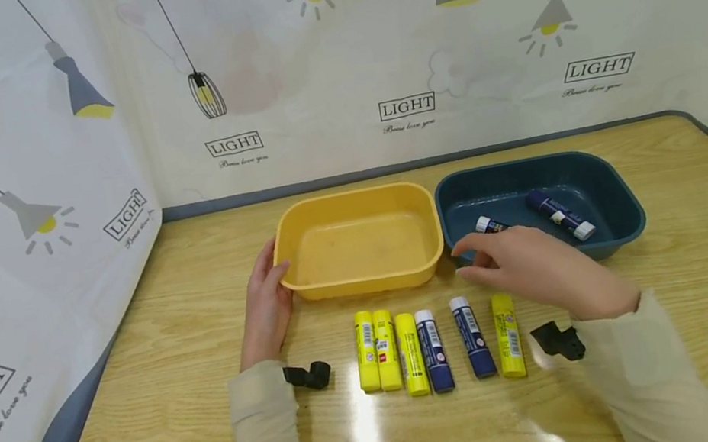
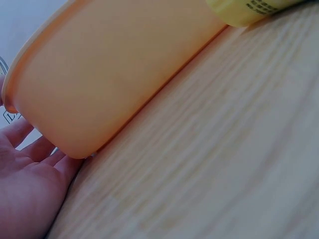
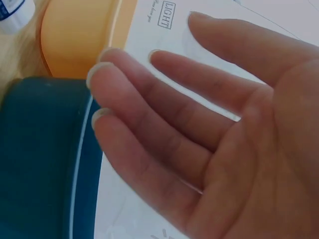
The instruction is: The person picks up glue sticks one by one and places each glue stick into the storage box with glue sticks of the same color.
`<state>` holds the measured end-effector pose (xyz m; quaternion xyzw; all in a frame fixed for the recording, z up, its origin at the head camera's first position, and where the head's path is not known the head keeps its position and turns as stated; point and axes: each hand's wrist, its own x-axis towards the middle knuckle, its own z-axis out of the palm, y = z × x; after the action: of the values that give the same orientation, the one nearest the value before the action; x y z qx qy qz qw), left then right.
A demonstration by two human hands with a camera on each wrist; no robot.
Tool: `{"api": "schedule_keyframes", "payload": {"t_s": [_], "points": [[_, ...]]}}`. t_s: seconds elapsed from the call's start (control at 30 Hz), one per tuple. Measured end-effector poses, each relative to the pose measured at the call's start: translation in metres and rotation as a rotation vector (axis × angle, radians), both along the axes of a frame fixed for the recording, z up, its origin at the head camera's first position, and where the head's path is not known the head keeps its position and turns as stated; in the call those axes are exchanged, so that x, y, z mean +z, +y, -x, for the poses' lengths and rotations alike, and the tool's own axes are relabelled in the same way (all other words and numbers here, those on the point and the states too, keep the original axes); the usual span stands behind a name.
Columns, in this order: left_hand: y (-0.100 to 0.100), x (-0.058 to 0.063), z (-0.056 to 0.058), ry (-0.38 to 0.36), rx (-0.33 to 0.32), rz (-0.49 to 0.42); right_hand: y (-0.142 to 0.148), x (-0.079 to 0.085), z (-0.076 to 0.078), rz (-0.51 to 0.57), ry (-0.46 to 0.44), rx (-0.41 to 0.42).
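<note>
My left hand holds the left end of a yellow plastic bin, its thumb at the rim and its fingers along the outer wall. In the left wrist view those fingers touch the bin's outer corner. Nothing is in my right hand, which hovers over the front left of a dark blue bin with relaxed fingers. Inside that bin lie two navy glue sticks with white ends, one glue stick in plain sight and another glue stick partly hidden by the hand.
In front of the bins lies a row of glue sticks: several yellow ones, such as the leftmost glue stick, and two navy ones, a glue stick and a glue stick. Behind the wooden table hangs a lamp-printed cloth.
</note>
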<state>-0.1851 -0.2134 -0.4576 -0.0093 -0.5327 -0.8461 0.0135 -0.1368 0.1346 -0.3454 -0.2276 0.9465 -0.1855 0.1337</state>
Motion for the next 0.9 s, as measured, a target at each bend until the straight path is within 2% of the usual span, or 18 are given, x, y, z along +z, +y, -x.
{"api": "schedule_keyframes", "payload": {"t_s": [0.17, 0.27, 0.9], "points": [[0.0, 0.0, 0.0, -0.006, -0.001, 0.002, -0.006, -0.006, 0.0, -0.045, -0.107, -0.023], [0.0, 0.0, 0.0, -0.008, 0.0, 0.002, -0.009, -0.011, 0.001, -0.05, -0.139, -0.03], [0.0, 0.0, 0.0, -0.003, 0.003, 0.007, -0.018, -0.025, 0.002, -0.027, -0.179, -0.023]]}}
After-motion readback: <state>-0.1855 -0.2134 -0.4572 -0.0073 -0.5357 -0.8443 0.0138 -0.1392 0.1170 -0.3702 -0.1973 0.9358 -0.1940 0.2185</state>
